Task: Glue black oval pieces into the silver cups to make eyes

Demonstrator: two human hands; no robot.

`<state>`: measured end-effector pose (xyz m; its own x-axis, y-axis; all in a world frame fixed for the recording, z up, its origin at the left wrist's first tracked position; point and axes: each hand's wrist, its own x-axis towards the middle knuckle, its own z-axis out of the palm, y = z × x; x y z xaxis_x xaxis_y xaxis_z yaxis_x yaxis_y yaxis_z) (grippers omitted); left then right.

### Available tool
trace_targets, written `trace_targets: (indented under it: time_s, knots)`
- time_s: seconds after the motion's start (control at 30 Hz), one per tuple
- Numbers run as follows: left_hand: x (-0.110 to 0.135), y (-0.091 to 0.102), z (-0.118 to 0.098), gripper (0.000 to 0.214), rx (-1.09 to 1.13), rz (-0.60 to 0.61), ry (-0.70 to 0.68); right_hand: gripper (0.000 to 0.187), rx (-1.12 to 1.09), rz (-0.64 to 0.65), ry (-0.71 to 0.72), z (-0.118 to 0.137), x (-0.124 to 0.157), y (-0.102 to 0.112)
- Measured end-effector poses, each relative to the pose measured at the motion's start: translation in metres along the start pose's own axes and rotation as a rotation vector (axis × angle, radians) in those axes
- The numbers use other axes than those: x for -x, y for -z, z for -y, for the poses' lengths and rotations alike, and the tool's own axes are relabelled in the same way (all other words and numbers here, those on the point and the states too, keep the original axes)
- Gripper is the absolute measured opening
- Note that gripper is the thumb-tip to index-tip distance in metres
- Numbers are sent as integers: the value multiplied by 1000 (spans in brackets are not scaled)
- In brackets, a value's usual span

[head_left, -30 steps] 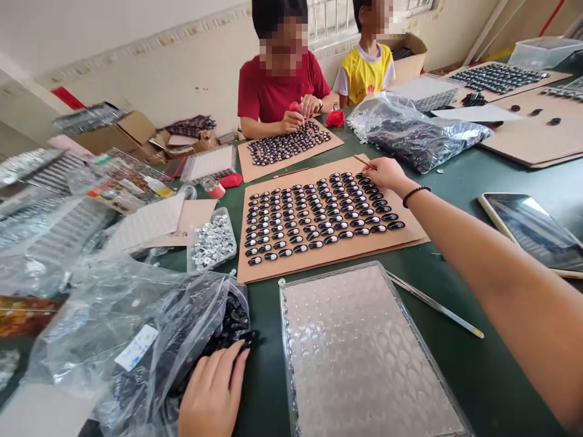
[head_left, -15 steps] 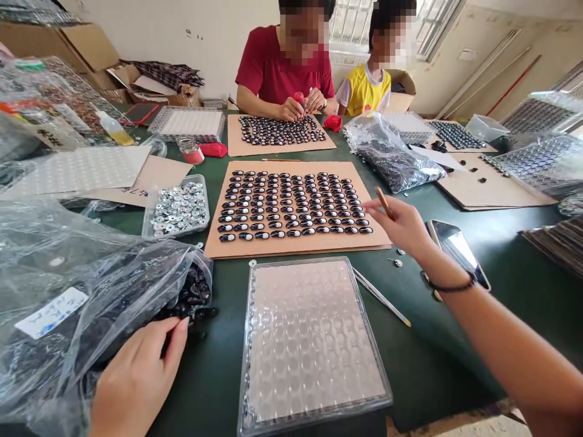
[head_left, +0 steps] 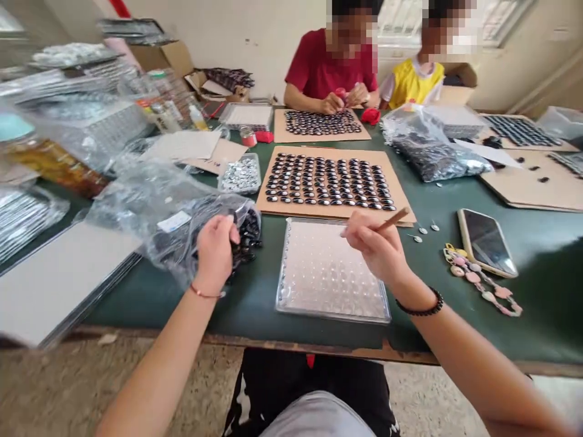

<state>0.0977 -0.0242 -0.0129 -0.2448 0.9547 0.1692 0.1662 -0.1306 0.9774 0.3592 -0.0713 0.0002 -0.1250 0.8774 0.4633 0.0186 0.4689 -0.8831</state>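
"What are we holding?"
"A thin wooden stick. Our right hand pinches it between the fingers, at the far right corner of the clear tray."
"And our left hand?"
"Curled at the mouth of the plastic bag, among loose black pieces. We cannot tell whether one is caught in the fingertips."
"Where does that bag sit on our bench?"
"Left of the tray, set back from the near edge. The tray itself lies close to that edge."
"What do we have behind the tray?"
"A cardboard sheet bearing more black pieces in rows. Just off its left edge stands a tub of silvery discs."
"And towards the right?"
"A phone with a beaded strap beside it, and a few small pale discs between the phone and the sheet."
"Who faces us from the far edge?"
"A person in red, bent over another sheet of black pieces, and a person in yellow alongside."
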Motion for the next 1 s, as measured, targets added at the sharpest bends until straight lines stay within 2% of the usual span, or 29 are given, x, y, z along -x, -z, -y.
trace_targets:
  time_s: [0.1, 0.2, 0.3, 0.37, 0.47, 0.57, 0.63, 0.73, 0.87, 1.0]
  knots:
    - [3, -8, -8, 27, 751, 123, 453, 35, -202, 83, -79, -6, 12, -15]
    - [16, -9, -8, 23, 1169, 186, 693, 47, -121, 187, -151, -3, 24, -31]
    - [29, -9, -7, 22, 1328, 170, 791, 43, 63, 356, -209, 5, 35, -49]
    - [34, -9, -8, 18, 1378, 146, 831, 36, 157, 457, -187, 10, 41, -61]
    - [35, -6, -11, 13, 1409, 132, 876, 23, 291, 551, -64, 15, 45, -72]
    - [30, -1, -14, 15, 1381, 137, 862, 17, 351, 610, 93, 19, 39, -68]
    - [21, 1, -16, 19, 1320, 151, 813, 19, 340, 546, 154, 21, 32, -58]
    - [4, -5, -21, 21, 1180, 246, 782, 22, 332, 333, 158, 19, 22, -35]
    - [-12, -36, -36, 20, 938, 370, 716, 27, 329, 83, 131, 3, 1, -6]
    - [-12, -70, -40, 14, 756, 514, 651, 28, 388, -61, 113, -15, -16, 9]
